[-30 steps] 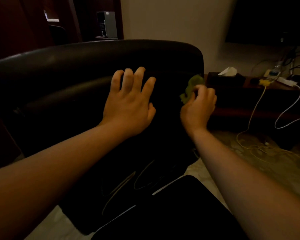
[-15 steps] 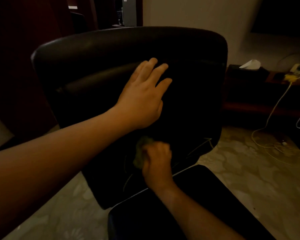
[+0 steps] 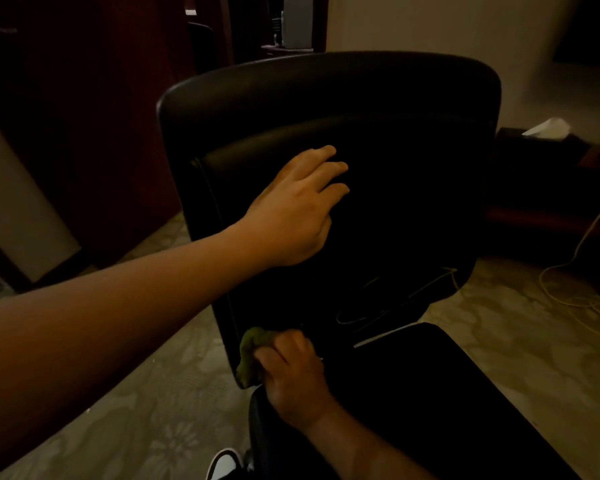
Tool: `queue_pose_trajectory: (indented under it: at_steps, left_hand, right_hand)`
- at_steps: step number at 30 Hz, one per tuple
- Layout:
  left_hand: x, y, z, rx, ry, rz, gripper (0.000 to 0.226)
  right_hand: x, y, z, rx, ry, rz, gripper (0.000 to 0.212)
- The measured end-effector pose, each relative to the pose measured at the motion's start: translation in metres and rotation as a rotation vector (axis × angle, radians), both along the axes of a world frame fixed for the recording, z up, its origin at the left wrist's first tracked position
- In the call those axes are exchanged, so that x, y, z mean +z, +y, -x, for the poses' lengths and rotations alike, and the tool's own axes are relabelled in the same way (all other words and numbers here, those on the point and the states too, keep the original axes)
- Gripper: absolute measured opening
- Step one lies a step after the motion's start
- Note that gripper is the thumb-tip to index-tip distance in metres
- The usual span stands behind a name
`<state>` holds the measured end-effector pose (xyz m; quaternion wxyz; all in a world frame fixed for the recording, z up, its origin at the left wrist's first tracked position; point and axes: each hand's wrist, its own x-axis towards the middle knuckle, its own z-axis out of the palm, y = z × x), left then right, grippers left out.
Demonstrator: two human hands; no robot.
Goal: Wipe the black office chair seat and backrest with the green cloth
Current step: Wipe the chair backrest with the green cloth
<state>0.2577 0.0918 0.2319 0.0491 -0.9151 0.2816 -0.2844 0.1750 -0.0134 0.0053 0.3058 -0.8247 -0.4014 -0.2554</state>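
Observation:
The black office chair fills the middle of the view, its backrest [image 3: 395,140] upright and facing me, its seat [image 3: 430,393] at the lower right. My left hand [image 3: 295,213] lies flat on the upper middle of the backrest, fingers spread and pointing right. My right hand [image 3: 291,368] is closed on the bunched green cloth [image 3: 250,355] and presses it against the backrest's lower left corner, just above the seat's rear edge. Most of the cloth is hidden under my fingers.
A low dark table [image 3: 551,188] with a white tissue box [image 3: 548,129] stands right of the chair. Pale cables [image 3: 568,282] trail over the patterned floor at right. Dark wooden furniture [image 3: 84,133] rises at left. A shoe tip [image 3: 224,462] shows at the bottom.
My right hand carried the cloth from the backrest's upper right edge down and across to its lower left corner. The left hand stayed on the backrest while the chair shifted rightward in view.

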Motion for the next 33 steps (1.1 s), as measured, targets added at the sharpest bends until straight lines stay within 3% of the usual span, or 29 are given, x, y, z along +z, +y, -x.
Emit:
queue_pose_trajectory:
  at_steps: [2,4,7,9,13,18,23,26,29,33]
  left_hand:
    - [-0.002,-0.002,-0.002,-0.002,-0.011,-0.001,0.051]
    - [-0.006,-0.004,-0.004,0.012,-0.028,-0.022,0.054]
    - [-0.011,-0.007,-0.006,0.077,-0.046,-0.1,0.062]
    - [-0.012,-0.009,-0.007,0.101,-0.056,-0.129,0.063]
    - [-0.015,-0.008,-0.009,0.139,-0.086,-0.2,0.063]
    - [-0.021,-0.01,-0.01,0.154,-0.12,-0.224,0.063]
    - [-0.033,-0.013,-0.002,0.148,-0.116,-0.269,0.067]
    - [-0.048,-0.016,0.005,0.117,-0.09,-0.339,0.069]
    - [-0.06,-0.017,0.011,0.1,-0.067,-0.387,0.069]
    - [-0.064,-0.015,0.013,0.11,-0.069,-0.392,0.068]
  right_hand:
    - [0.016,-0.009,-0.017,0.037,-0.019,0.073,0.021]
    - [0.05,-0.024,-0.047,-0.126,0.009,0.04,0.015]
    - [0.1,-0.069,-0.112,-0.623,0.015,-0.317,0.017]
    - [0.119,-0.095,-0.138,-0.744,0.048,-0.527,0.019]
    - [0.083,-0.064,-0.118,-0.667,0.08,-0.53,0.017]
    - [-0.014,0.01,-0.009,-0.34,0.238,-0.405,0.013]
    - [-0.019,-0.014,-0.011,-0.073,0.104,-0.147,0.004]
    - [-0.006,-0.044,-0.053,-0.284,0.12,-0.17,0.011]
    - [-0.004,-0.054,-0.064,-0.483,0.166,-0.362,0.01]
    - [-0.01,0.001,-0.016,-0.501,0.29,-0.544,0.022]
